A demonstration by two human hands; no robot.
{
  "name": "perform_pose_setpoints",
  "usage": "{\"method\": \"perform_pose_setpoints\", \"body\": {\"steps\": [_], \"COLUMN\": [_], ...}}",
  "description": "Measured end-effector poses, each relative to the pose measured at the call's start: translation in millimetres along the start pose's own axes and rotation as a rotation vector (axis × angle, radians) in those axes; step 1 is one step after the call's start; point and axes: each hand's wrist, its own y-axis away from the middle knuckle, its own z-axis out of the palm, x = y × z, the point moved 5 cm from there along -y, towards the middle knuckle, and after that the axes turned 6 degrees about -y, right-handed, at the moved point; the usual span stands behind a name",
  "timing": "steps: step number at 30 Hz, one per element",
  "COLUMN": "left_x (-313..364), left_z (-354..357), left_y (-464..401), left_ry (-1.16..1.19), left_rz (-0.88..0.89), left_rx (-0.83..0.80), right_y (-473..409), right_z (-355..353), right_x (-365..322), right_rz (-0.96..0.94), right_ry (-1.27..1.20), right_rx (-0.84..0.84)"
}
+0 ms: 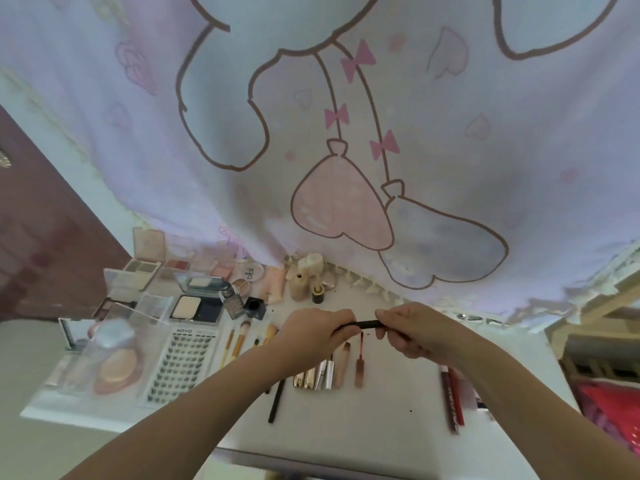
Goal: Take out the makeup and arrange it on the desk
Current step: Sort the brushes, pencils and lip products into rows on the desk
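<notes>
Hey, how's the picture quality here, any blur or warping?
Head view: wide-angle warping bows the curtain and desk edges; soft, even light, no glare; left-edge items like the lash tray look smeared; both hands on the black pen stay fairly sharp.

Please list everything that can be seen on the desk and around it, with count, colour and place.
curtain: one, pale pink with cartoon print, behind desk
desk: one, white, centre
palettes: several, open, pink and beige, back left
compact: one, dark blue, open, left of centre
lash tray: one, clear, front left
brushes: a few, yellow handles, centre
bottles: a few, beige, back centre
tubes: a row, gold, silver, pink, under hands
pencils: a few, red, right
black pen: one, held in both hands
left hand: closed on pen
right hand: closed on pen
</notes>
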Motion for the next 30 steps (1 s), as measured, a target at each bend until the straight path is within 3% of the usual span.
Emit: {"method": "perform_pose_setpoints", "body": {"steps": [3, 5, 9, 11, 15, 20, 30], "left_x": [-42, -57, -25, -6, 17, 31, 15], "left_z": [2, 13, 62, 90, 121, 142, 153], "left_y": [14, 21, 0, -13, -34, -51, -40], "left_ry": [0.070, 0.130, 0.450, 0.462, 0.231, -0.221, -0.409], "left_rz": [-0.156, -0.244, -0.327, -0.393, -0.463, -0.332, -0.273], "left_rx": [-0.004, -0.032, -0.191, -0.265, -0.268, -0.317, -0.327], "right_y": [11, 16, -9, -27, -45, -51, -79], "right_z": [-48, -69, -42, -31, -32, -31, 0], "right_x": [6, 18, 55, 79, 110, 118, 126], "right_rz": [-0.026, 0.014, 0.153, 0.232, 0.243, 0.244, 0.190], "right_ry": [-0.134, -0.065, 0.082, 0.132, 0.366, 0.682, 0.810], "right_rx": [0.142, 0.202, 0.199, 0.248, 0.396, 0.449, 0.391]}}
